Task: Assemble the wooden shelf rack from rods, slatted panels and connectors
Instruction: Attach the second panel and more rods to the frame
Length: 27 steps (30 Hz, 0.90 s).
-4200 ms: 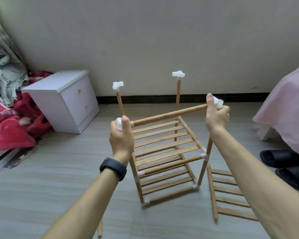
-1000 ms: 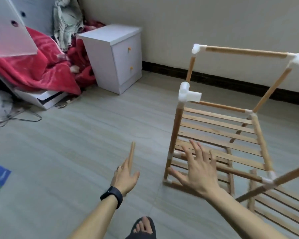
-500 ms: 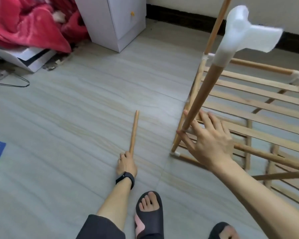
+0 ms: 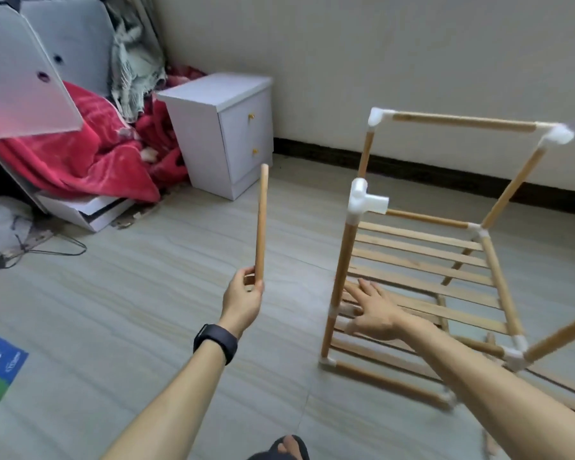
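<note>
Two bare hands are working at a half-built wooden shelf rack (image 4: 445, 283) standing on the floor. The left hand (image 4: 243, 298) is gripping a loose rod (image 4: 261, 224) by its bottom end, fingers curled round it, so the rod is rising straight up from the grip, touching nothing else. To the right of that grip, the right hand (image 4: 372, 312) is lying flat with fingers spread at the front edge of a slatted panel (image 4: 419, 249), just beside the near upright post (image 4: 344, 260). It is probably steadying the frame, though blur is hiding the exact contact. Above the flat hand, a white connector (image 4: 365, 197) is capping that post, with one empty socket pointing sideways, likely meant for this rod.
</note>
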Each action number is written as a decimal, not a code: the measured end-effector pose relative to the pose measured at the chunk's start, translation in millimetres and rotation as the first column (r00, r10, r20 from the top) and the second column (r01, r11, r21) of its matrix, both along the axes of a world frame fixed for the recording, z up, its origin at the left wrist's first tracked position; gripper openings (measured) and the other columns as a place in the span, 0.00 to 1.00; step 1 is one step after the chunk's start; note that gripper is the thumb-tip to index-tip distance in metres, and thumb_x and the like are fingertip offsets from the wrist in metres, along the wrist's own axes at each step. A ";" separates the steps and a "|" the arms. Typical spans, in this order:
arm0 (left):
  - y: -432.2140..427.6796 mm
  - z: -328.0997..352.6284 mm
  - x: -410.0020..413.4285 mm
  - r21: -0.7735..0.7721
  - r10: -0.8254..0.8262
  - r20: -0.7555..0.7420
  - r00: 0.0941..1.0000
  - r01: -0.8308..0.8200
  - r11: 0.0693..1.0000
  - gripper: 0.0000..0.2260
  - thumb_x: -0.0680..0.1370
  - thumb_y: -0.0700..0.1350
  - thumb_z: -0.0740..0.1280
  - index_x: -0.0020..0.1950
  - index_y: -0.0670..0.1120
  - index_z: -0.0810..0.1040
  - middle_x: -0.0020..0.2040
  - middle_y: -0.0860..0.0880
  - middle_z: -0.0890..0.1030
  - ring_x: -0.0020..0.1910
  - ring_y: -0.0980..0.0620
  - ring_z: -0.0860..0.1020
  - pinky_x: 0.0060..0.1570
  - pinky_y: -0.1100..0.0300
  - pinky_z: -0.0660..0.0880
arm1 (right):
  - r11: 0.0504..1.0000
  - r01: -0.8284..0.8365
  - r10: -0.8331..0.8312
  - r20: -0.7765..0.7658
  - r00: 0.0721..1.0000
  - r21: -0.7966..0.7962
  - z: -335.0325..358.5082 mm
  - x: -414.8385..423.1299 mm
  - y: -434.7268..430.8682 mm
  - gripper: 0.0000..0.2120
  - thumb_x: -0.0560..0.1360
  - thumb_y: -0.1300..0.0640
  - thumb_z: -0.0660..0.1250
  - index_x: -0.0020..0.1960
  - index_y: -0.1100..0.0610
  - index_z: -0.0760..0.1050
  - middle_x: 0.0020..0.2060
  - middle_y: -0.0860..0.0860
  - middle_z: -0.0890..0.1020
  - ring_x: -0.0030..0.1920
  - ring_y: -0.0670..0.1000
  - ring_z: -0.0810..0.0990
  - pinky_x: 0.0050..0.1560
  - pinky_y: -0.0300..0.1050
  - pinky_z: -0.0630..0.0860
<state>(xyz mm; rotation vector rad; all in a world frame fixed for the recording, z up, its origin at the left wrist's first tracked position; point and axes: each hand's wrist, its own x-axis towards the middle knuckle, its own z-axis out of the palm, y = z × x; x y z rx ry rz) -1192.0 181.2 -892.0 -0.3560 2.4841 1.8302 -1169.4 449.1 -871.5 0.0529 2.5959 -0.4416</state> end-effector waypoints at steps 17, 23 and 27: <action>123.2 222.9 24.7 -0.687 -0.640 -0.673 0.371 0.008 0.727 0.17 0.81 0.43 0.68 0.69 0.52 0.77 0.57 0.50 0.81 0.57 0.49 0.75 0.52 0.47 0.79 | -0.171 -0.004 -0.739 0.126 0.662 -0.985 211.7 77.0 58.8 0.19 0.78 0.42 0.70 0.50 0.58 0.86 0.29 0.49 0.74 0.27 0.45 0.72 0.28 0.38 0.73; 148.1 185.0 19.0 -0.305 -0.181 -0.532 0.827 0.012 0.952 0.19 0.81 0.53 0.64 0.72 0.52 0.69 0.69 0.47 0.71 0.68 0.47 0.69 0.63 0.50 0.71 | -0.280 0.073 -0.786 0.273 0.555 -0.957 186.9 111.8 88.6 0.16 0.80 0.46 0.68 0.44 0.54 0.88 0.30 0.48 0.74 0.28 0.45 0.75 0.29 0.40 0.75; 147.6 170.6 9.8 0.090 -0.212 -0.211 0.954 0.235 0.968 0.19 0.84 0.60 0.56 0.62 0.47 0.74 0.50 0.48 0.82 0.46 0.50 0.83 0.47 0.54 0.74 | -0.258 0.145 -0.779 0.295 0.554 -0.955 175.2 115.4 92.4 0.13 0.80 0.48 0.68 0.43 0.56 0.82 0.29 0.49 0.75 0.27 0.47 0.75 0.28 0.41 0.75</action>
